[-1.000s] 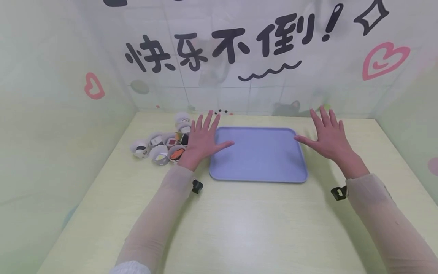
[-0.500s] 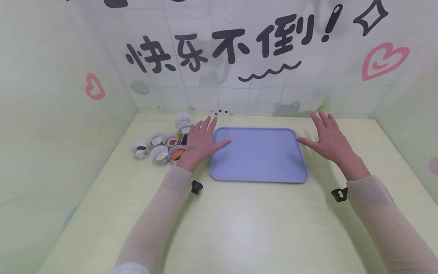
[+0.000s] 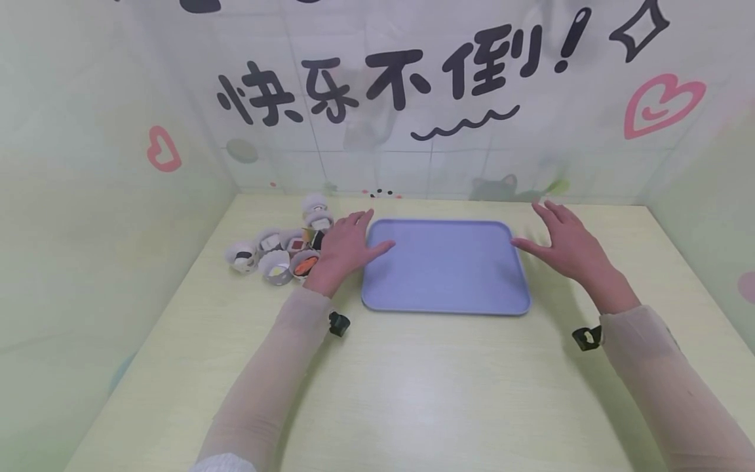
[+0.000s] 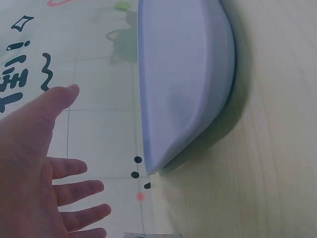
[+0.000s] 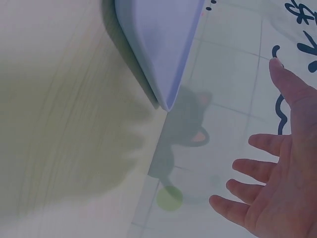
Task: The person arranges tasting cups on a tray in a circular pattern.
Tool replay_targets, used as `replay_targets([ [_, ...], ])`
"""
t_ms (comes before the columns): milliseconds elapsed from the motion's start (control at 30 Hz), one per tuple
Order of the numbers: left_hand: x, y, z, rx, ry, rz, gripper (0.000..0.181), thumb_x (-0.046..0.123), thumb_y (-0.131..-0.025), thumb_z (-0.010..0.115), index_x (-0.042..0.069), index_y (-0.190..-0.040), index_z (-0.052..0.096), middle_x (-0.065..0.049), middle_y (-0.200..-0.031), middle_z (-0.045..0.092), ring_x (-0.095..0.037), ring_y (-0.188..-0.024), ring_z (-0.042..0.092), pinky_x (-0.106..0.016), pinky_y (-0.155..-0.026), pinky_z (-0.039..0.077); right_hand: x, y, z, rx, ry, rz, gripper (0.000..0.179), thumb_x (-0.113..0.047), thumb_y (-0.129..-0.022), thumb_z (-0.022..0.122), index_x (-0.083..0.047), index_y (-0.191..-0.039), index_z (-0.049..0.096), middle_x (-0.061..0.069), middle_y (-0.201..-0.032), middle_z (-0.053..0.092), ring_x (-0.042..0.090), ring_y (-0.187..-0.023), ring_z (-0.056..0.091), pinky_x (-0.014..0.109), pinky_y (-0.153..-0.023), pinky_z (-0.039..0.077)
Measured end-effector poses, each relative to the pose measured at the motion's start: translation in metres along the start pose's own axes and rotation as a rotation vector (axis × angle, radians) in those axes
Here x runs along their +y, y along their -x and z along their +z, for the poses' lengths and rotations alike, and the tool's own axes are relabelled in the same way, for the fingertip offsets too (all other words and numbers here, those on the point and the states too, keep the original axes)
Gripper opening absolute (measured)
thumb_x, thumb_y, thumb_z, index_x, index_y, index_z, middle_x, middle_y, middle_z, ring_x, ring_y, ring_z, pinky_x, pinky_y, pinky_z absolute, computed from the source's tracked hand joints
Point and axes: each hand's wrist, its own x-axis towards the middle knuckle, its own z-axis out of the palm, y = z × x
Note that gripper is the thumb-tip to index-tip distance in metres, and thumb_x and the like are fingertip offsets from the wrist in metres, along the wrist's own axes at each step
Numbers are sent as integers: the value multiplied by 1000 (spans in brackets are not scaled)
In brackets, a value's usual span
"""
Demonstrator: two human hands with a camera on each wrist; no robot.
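A lavender rectangular tray (image 3: 445, 269) lies flat on the table with nothing on it. My left hand (image 3: 345, 248) hovers at its left edge, thumb pointing inward over the tray and the other fingers reaching forward. Beyond the right edge hangs my right hand (image 3: 572, 246), its thumb toward the tray's rim. Both wrist views show spread, slightly bent fingers holding nothing, with the tray (image 4: 181, 74) apart from the left hand (image 4: 44, 163) and likewise from the right hand (image 5: 277, 163).
Several small paper cups (image 3: 276, 267) with sushi-like pieces in them cluster left of the left hand, which partly hides some. The pale wood table (image 3: 425, 387) meets a printed wall sheet (image 3: 389, 164) at the back, and side sheets stand left and right.
The fingers of both hands have tipped forward and down, now looking shorter in the head view. The tray and cups have stayed in place.
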Motion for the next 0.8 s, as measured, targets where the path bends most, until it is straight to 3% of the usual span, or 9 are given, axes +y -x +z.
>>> replay_targets([
  [333, -1, 1, 1, -35, 25, -25, 83, 69, -92, 50, 18, -156, 34, -11, -156, 41, -36, -138, 47, -50, -97, 55, 3, 2, -1, -32, -11, 17, 94, -62, -94, 55, -3, -157, 21, 31, -157, 27, 51, -144, 25, 71, -112, 29],
  [567, -3, 1, 3, -48, 44, -36, 80, 67, -93, 51, 17, -154, 37, -14, -153, 45, -37, -135, 50, -50, -96, 55, 3, 5, -1, -50, -18, 24, 94, -65, -94, 52, -3, -157, 22, 31, -157, 28, 52, -143, 27, 72, -110, 31],
  [800, -5, 4, 4, -56, 61, -32, 75, 63, -94, 53, 16, -152, 42, -13, -150, 49, -34, -127, 57, -44, -78, 60, 2, 9, 0, -65, -24, 35, 93, -66, -93, 52, -2, -156, 25, 31, -157, 29, 52, -142, 29, 72, -109, 32],
])
